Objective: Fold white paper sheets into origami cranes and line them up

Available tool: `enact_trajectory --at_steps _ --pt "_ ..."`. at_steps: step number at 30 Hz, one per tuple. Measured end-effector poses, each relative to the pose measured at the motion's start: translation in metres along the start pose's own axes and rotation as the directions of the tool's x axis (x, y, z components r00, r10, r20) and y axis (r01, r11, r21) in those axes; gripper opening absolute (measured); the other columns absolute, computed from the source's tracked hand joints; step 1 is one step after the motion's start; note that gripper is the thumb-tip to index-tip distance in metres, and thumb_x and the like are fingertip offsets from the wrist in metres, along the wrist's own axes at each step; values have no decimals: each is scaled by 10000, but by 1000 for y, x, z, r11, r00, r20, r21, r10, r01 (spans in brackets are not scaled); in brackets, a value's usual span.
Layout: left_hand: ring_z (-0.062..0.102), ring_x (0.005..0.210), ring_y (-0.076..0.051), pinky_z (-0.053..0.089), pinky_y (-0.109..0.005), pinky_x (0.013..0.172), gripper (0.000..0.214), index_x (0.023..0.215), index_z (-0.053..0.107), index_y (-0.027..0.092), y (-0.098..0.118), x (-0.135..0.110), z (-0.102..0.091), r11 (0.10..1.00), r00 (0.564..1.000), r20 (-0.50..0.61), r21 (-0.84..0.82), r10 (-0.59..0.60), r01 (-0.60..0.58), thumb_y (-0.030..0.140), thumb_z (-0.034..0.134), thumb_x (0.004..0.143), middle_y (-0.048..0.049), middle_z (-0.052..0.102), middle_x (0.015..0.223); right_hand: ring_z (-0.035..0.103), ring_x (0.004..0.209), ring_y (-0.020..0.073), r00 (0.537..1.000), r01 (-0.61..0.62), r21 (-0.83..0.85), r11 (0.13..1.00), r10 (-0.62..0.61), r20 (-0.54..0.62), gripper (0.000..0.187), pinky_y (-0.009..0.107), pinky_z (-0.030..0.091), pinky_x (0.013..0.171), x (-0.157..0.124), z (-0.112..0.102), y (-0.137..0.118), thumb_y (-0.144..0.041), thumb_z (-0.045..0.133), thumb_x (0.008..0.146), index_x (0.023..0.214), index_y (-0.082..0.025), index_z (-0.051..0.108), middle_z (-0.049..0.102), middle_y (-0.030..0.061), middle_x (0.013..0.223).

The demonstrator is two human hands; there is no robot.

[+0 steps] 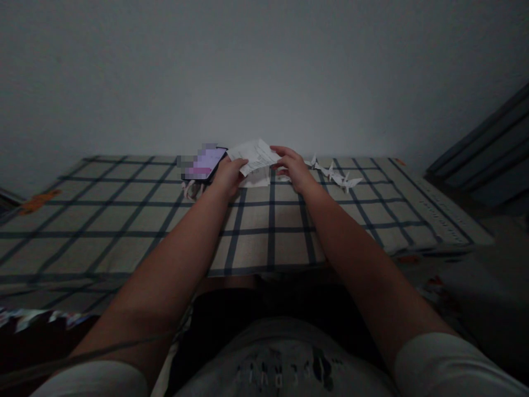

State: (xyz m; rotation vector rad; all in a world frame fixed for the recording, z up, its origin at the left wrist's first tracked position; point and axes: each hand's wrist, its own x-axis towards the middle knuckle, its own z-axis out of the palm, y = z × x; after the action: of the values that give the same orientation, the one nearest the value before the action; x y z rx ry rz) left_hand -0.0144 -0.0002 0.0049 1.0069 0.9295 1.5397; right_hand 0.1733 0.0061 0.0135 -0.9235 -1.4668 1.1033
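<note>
A printed sheet of white paper point(253, 153) is held up between my two hands, tilted above the table. My left hand point(228, 175) grips its lower left edge, with the thumb on top. At its right corner, my right hand point(292, 165) has curled fingers around the edge. Under the raised sheet, a second piece of paper point(259, 179) shows in part on the cloth. Several folded paper cranes point(331, 172) sit in a slanting row to the right of my right hand. Left of my left hand is a phone point(206, 164) with a lit screen.
A checked tablecloth point(252, 237) covers the table, which stands against a plain wall point(264, 71). A pale, looped strap or cord point(192, 190) lies by the phone. Grey ridged panels point(491, 149) rise at the right. The table's front edge is close to my lap.
</note>
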Motion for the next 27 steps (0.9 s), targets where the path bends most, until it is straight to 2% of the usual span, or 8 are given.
enact_trajectory --at_steps 3,6,12,17,20,24,27 --pt "708 939 -204 580 -259 752 362 1027 672 224 2 1 -1 998 997 -52 19 -65 66 87 633 694 -19 746 1026 640 850 133 998 -8 17 1000 7 63 428 205 501 600 -1 -1 1 -172 455 730 1105 -228 656 654 34 1217" --pt "701 869 -184 529 -218 634 259 932 663 213 0 5 -4 989 989 -49 38 -138 140 119 658 691 -31 733 1018 636 859 147 997 -13 43 999 9 80 417 202 493 590 0 0 3 -161 494 703 1074 -241 664 679 21 1117" --pt "683 770 -162 459 -223 557 182 911 633 196 -1 6 -6 980 982 6 64 -188 187 230 690 742 -61 711 959 618 804 117 999 -27 81 996 24 44 153 172 447 567 -2 1 1 -249 584 788 928 -231 642 649 -7 906" --pt "703 892 -204 543 -267 667 176 943 629 199 6 2 -3 975 975 -36 16 -219 220 227 673 774 -61 716 945 614 802 112 998 -10 93 996 5 57 124 175 439 568 -1 1 1 -229 606 776 897 -225 628 628 -18 879" --pt "703 969 -227 574 -306 760 193 978 644 203 5 2 -2 979 978 -38 17 -205 205 202 659 786 -57 730 968 609 787 113 1000 -18 60 998 16 23 127 175 429 567 2 1 5 -170 582 737 851 -217 615 621 -26 837" --pt "714 961 -246 575 -373 844 217 1019 650 158 0 0 3 992 990 75 49 -116 112 210 627 809 -93 741 1003 590 750 114 998 -24 21 999 25 -49 75 185 414 574 4 0 8 -153 514 728 750 -196 572 608 -20 765" --pt "719 955 -251 562 -385 878 216 1004 648 134 -5 0 5 995 988 129 58 -90 83 239 642 815 -119 743 980 592 755 120 997 -32 0 999 32 -75 82 195 402 584 2 0 7 -186 485 754 750 -196 566 616 -14 766"
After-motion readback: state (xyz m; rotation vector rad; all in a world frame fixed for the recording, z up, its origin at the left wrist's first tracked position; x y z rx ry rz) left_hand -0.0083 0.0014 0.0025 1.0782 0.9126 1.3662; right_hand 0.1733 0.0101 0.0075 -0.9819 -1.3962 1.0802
